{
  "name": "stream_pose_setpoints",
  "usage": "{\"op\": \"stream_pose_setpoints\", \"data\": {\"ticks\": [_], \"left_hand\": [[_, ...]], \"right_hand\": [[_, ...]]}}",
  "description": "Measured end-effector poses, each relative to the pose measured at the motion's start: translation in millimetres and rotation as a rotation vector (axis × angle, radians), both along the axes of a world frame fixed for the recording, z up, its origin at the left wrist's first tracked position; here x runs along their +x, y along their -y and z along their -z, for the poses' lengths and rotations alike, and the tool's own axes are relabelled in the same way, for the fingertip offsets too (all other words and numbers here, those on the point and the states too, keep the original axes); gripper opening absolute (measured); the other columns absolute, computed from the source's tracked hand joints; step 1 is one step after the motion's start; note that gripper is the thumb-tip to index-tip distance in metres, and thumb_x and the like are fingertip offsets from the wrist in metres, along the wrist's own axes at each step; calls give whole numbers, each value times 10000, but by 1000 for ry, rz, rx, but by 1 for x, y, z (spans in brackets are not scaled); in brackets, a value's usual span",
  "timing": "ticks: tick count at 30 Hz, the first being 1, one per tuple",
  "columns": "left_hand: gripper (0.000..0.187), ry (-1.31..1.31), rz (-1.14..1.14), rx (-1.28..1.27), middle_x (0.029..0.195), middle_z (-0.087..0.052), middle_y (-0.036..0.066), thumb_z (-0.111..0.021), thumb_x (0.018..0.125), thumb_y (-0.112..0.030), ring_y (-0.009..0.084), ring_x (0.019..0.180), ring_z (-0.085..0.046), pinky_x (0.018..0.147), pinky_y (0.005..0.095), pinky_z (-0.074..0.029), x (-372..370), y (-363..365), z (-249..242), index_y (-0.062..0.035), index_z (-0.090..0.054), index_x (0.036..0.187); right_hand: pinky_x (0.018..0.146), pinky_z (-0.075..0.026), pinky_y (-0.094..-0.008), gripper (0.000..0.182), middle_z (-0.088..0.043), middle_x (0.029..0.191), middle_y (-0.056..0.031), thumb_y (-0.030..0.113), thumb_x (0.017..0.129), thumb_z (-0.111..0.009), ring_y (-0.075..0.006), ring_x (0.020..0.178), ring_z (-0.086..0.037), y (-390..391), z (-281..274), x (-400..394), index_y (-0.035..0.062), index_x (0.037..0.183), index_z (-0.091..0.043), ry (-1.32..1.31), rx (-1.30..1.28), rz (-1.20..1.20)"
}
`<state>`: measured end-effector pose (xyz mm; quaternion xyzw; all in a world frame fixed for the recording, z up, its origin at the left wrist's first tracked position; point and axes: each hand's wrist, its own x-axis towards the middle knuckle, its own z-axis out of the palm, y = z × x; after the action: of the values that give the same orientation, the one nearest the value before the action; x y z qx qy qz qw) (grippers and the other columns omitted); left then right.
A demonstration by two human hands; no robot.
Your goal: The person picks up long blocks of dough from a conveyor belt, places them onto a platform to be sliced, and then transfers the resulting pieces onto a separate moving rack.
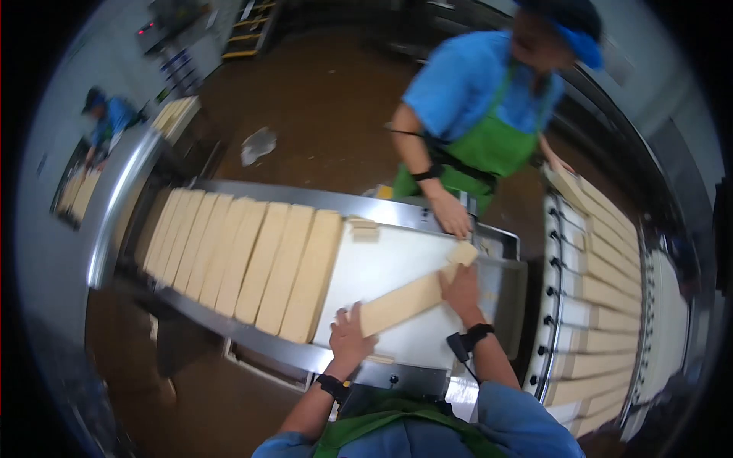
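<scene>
A long pale slab (405,299) lies askew on the white conveyor belt (389,259). My left hand (349,337) grips its near end. My right hand (462,291) rests on its far end, fingers spread over it. Left of the slab, several more pale slabs (252,259) lie side by side across the belt. A small broken piece (363,227) sits at the belt's far edge. Opposite me a co-worker in a blue shirt and green apron reaches a hand (452,217) down to the slab's far tip.
A second conveyor (592,305) on the right carries several slabs in a row; the co-worker's other hand rests on one. Steel rails (305,355) frame the belt. Far left, another person works at a table with slabs (76,195). The brown floor holds a scrap (258,143).
</scene>
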<state>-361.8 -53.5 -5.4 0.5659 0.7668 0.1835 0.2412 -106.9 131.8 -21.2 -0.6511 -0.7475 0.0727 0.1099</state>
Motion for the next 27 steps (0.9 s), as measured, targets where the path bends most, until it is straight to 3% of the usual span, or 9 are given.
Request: {"op": "stream_pose_setpoints", "data": {"ticks": [2, 3, 5, 8, 10, 16, 21, 25, 27], "left_hand": [[831, -70, -77, -37, 1376, -476, 213, -852, 688, -337, 431, 1161, -579, 982, 534, -508, 6, -1, 15, -125, -502, 1412], [830, -78, -85, -24, 1390, -473, 220, -858, 680, -304, 442, 1162, -577, 993, 537, -504, 8, -3, 25, -123, -499, 1406], [810, -80, -72, 30, 1397, -475, 226, -867, 668, -231, 462, 1171, -569, 1001, 543, -498, 6, -2, 38, -113, -502, 1381], [735, -59, -21, 96, 1385, -478, 210, -871, 658, -125, 466, 1166, -566, 989, 537, -493, 32, 0, 12, -107, -531, 1310], [732, -16, 105, 145, 1380, -475, 205, -861, 670, -119, 460, 1174, -559, 994, 530, -487, 68, -2, -4, -113, -531, 1323], [769, 115, 511, 393, 1425, -426, 230, -761, 726, -12, 459, 1301, -467, 1076, 508, -424, 212, 4, -44, -89, -486, 1439], [865, 237, 909, 254, 1323, -437, 197, -894, 666, -99, 421, 1216, -515, 1036, 479, -460, 333, 42, -117, -103, -496, 1434], [895, 385, 1141, -35, 1285, -436, 214, -913, 695, -141, 428, 1219, -506, 1043, 465, -460, 394, 87, -121, -87, -450, 1460], [872, 370, 1176, -124, 1279, -436, 216, -902, 727, -172, 423, 1213, -514, 1040, 456, -468, 419, 104, -122, -80, -444, 1463]], "right_hand": [[1021, -458, -500, 713, -639, 1166, -306, 532, 968, -615, -437, 1111, -600, 17, -2, -5, -125, 1244, -591, -190, 25, 44], [997, -473, -491, 704, -656, 1146, -288, 550, 958, -617, -417, 1109, -608, 21, 21, -4, -107, 1213, -616, -76, 192, 70], [928, -481, -509, 644, -626, 1124, -276, 511, 955, -640, -417, 1039, -603, 35, 6, -6, -82, 1199, -583, -128, -17, 134], [994, -432, -477, 636, -607, 1145, -228, 479, 925, -658, -375, 1101, -562, 75, -5, 19, -51, 1264, -568, -132, 97, 252], [1025, -419, -504, 650, -594, 1173, -265, 427, 928, -676, -416, 1129, -553, 110, -34, 57, -69, 1324, -534, -374, 168, 370], [1050, -419, -539, 591, -589, 1205, -277, 359, 944, -687, -465, 1142, -548, 217, -51, 221, -56, 1340, -543, -316, 639, 799], [917, -480, -504, 398, -605, 1086, -230, 281, 958, -666, -432, 1060, -579, 318, -95, 360, -23, 1205, -599, -191, 730, 1097], [896, -493, -496, 370, -648, 1069, -220, 298, 985, -627, -422, 1035, -622, 374, -84, 451, -11, 1189, -619, -188, 719, 1138], [906, -494, -504, 399, -671, 1073, -224, 334, 994, -609, -420, 1027, -645, 390, -74, 482, -16, 1183, -630, -315, 566, 1118]]}}
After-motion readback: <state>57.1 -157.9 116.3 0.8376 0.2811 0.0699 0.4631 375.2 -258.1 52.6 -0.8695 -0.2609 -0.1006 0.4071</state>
